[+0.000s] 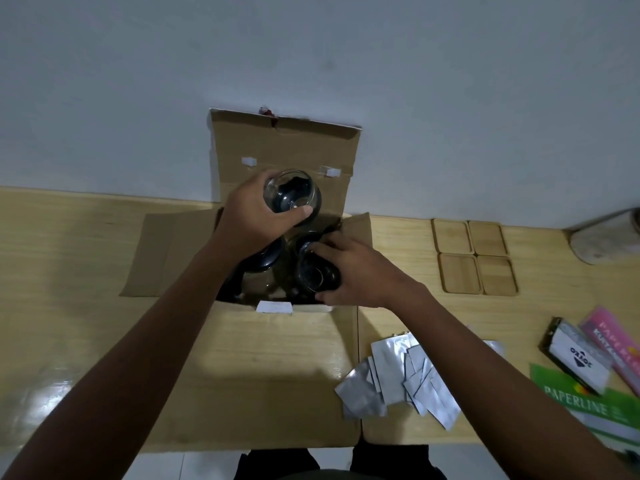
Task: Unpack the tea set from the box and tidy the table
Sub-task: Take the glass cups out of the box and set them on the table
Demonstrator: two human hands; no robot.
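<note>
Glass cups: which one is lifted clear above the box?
The glass cup gripped by the left hand, raised before the rear flap. The right hand grips the other cup down at the box opening.

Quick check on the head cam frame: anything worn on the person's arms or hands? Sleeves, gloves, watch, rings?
Nothing worn that shows. Both forearms are bare all the way down to the bottom corners of the frame, so no sleeve is visible. The left hand and right hand are bare: no gloves, and no watch or band at either wrist. No ring is visible, though the light is dim and some fingers are hidden.
</note>
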